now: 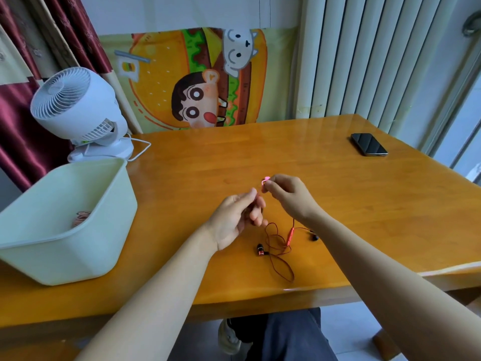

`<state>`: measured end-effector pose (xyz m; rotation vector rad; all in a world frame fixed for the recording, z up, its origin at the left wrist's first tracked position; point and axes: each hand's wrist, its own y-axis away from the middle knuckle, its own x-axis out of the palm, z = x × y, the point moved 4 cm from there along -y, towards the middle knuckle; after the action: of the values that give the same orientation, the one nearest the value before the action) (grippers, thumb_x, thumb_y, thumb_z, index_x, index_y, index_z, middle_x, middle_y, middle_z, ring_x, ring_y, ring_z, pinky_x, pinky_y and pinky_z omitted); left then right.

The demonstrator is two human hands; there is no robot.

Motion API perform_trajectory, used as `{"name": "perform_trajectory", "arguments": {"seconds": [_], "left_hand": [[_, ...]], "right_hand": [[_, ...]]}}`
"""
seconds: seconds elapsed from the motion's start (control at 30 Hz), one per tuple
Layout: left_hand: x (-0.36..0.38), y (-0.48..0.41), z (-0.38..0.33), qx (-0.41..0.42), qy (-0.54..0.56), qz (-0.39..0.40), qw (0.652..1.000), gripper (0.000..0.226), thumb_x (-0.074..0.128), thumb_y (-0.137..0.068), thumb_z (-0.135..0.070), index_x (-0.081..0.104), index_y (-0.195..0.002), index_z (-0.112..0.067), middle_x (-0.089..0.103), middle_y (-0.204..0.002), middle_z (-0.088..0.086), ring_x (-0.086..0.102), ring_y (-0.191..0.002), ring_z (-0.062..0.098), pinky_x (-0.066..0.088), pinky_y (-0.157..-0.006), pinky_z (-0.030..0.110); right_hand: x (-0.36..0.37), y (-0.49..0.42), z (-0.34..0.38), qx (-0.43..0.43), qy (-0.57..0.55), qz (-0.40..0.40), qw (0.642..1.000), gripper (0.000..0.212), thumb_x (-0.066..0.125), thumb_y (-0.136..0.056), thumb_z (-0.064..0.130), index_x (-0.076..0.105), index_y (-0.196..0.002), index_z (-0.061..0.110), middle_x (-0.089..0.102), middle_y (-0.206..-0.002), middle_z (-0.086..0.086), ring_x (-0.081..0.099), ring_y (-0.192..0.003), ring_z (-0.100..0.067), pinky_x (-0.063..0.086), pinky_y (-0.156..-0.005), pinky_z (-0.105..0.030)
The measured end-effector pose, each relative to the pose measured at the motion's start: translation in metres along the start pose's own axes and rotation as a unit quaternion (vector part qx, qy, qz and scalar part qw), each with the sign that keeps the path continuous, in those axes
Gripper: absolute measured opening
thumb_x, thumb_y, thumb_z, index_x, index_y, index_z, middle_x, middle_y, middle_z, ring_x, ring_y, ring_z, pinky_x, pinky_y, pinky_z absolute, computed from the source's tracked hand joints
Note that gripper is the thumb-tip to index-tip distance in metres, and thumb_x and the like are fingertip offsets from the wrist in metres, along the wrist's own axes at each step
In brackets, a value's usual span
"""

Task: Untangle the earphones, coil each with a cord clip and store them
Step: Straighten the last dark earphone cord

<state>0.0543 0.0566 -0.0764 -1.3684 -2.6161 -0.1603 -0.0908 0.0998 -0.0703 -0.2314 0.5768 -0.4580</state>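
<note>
Head view. A person sits at an orange wooden desk (260,157), both bare forearms reaching in from the near edge.

The right hand (289,196) is raised above the middle of the desk. Its grip is clamped, thumb against forefinger, on a small pink cord clip (265,179).

The left hand (234,217) is just beside it, palm turned inward and fingers loosely curled. The red earphone cord (278,246) rises to these fingers, but whether the grip pinches it cannot be told.

The rest of the cord lies in loose loops on the desk below the hands. One loop reaches close to the near edge. One earbud (260,250) lies below the left hand. The second earbud (315,237) shows beside the right forearm. The inline remote (290,237) is between them.

A pale green bin (78,243) stands at the left, well apart from the hands, its near corner close to the near edge. Brownish coiled cords (82,217) show inside it.

A white fan (75,108) occupies the far left corner. A dark phone (369,144) lies flat near the far right corner, close to the right edge. Bare wood stretches from the hands to the far edge and across to the phone.

A cartoon hanging (197,79) and a white radiator (364,56) back the desk.
</note>
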Motion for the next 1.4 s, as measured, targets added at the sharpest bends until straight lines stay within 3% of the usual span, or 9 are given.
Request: {"name": "perform_trajectory", "arguments": {"seconds": [0.17, 0.23, 0.33, 0.43, 0.63, 0.87, 1.03, 1.23, 1.4], "left_hand": [[-0.006, -0.015, -0.008, 0.086, 0.153, -0.103, 0.979, 0.032, 0.040, -0.104, -0.019, 0.066, -0.107, -0.002, 0.076, -0.093, 0.007, 0.071, -0.095, 0.018, 0.055, -0.090, 0.027], [-0.016, -0.015, -0.007, 0.114, -0.064, -0.182, 0.975, 0.028, 0.044, -0.104, -0.022, 0.068, -0.111, -0.010, 0.076, -0.100, -0.001, 0.067, -0.106, 0.011, 0.048, -0.097, 0.024], [-0.021, -0.007, -0.009, 0.157, -0.423, -0.238, 0.860, 0.031, 0.046, -0.102, -0.026, 0.075, -0.099, -0.015, 0.075, -0.094, -0.008, 0.066, -0.088, 0.005, 0.044, -0.074, 0.010], [-0.022, -0.006, -0.003, 0.096, -0.548, -0.189, 0.809, 0.040, 0.042, -0.103, -0.026, 0.069, -0.075, -0.016, 0.070, -0.069, -0.006, 0.058, -0.062, 0.011, 0.040, -0.060, 0.025], [-0.016, -0.001, 0.001, -0.017, -0.063, -0.065, 0.996, 0.041, 0.038, -0.105, -0.025, 0.045, -0.067, -0.013, 0.030, -0.048, -0.005, 0.041, -0.048, 0.013, 0.050, -0.064, 0.032], [-0.011, -0.005, -0.010, 0.029, 0.338, -0.115, 0.934, 0.034, 0.037, -0.105, -0.028, 0.054, -0.080, -0.011, 0.063, -0.063, -0.001, 0.070, -0.068, 0.015, 0.059, -0.070, 0.027], [-0.023, -0.009, -0.019, 0.101, 0.381, -0.191, 0.899, 0.030, 0.035, -0.106, -0.026, 0.054, -0.087, -0.011, 0.075, -0.093, 0.011, 0.072, -0.095, 0.025, 0.054, -0.092, 0.034], [-0.050, -0.006, -0.011, 0.149, -0.045, -0.327, 0.932, 0.034, 0.033, -0.107, -0.023, 0.062, -0.092, -0.014, 0.070, -0.116, 0.004, 0.063, -0.113, 0.014, 0.043, -0.105, 0.030], [-0.045, 0.001, -0.001, 0.126, -0.481, -0.234, 0.835, 0.036, 0.037, -0.105, -0.019, 0.069, -0.090, -0.013, 0.068, -0.090, -0.009, 0.058, -0.075, 0.008, 0.041, -0.064, 0.014]], "right_hand": [[0.026, 0.011, 0.000, 0.073, -0.006, 0.189, 0.979, 0.030, 0.048, -0.103, 0.022, 0.065, -0.081, 0.013, 0.048, -0.061, 0.003, 0.039, -0.049, -0.004, 0.034, -0.051, -0.020], [0.031, 0.019, 0.001, 0.107, 0.004, 0.276, 0.955, 0.027, 0.048, -0.103, 0.023, 0.068, -0.087, 0.013, 0.049, -0.061, 0.003, 0.040, -0.048, -0.005, 0.033, -0.046, -0.017], [0.028, 0.020, 0.009, 0.114, -0.006, 0.276, 0.954, 0.029, 0.049, -0.102, 0.021, 0.069, -0.084, 0.011, 0.049, -0.059, 0.003, 0.039, -0.047, -0.006, 0.032, -0.045, -0.017], [0.014, 0.012, 0.016, 0.101, -0.014, 0.209, 0.973, 0.030, 0.051, -0.098, 0.017, 0.066, -0.074, 0.010, 0.047, -0.058, 0.001, 0.038, -0.049, -0.009, 0.029, -0.044, -0.018], [-0.002, 0.008, 0.011, 0.067, -0.081, 0.158, 0.982, 0.026, 0.060, -0.096, 0.026, 0.067, -0.096, 0.001, 0.045, -0.063, 0.001, 0.036, -0.049, -0.003, 0.030, -0.044, -0.015], [0.018, 0.018, 0.006, 0.077, -0.106, 0.197, 0.972, 0.030, 0.042, -0.105, 0.025, 0.065, -0.091, 0.012, 0.042, -0.060, 0.000, 0.032, -0.048, -0.008, 0.028, -0.043, -0.015], [0.028, 0.031, 0.002, 0.162, -0.101, 0.321, 0.928, 0.029, 0.037, -0.106, 0.020, 0.061, -0.095, 0.008, 0.042, -0.060, -0.001, 0.031, -0.044, -0.007, 0.024, -0.042, -0.018], [0.017, 0.038, 0.003, 0.185, -0.075, 0.403, 0.893, 0.035, 0.036, -0.103, 0.020, 0.061, -0.081, 0.009, 0.043, -0.059, 0.000, 0.024, -0.050, -0.014, 0.017, -0.046, -0.025], [-0.002, 0.026, 0.013, 0.142, -0.111, 0.343, 0.922, 0.034, 0.040, -0.098, 0.018, 0.059, -0.071, 0.010, 0.040, -0.058, -0.001, 0.025, -0.049, -0.013, 0.019, -0.044, -0.023]]}}
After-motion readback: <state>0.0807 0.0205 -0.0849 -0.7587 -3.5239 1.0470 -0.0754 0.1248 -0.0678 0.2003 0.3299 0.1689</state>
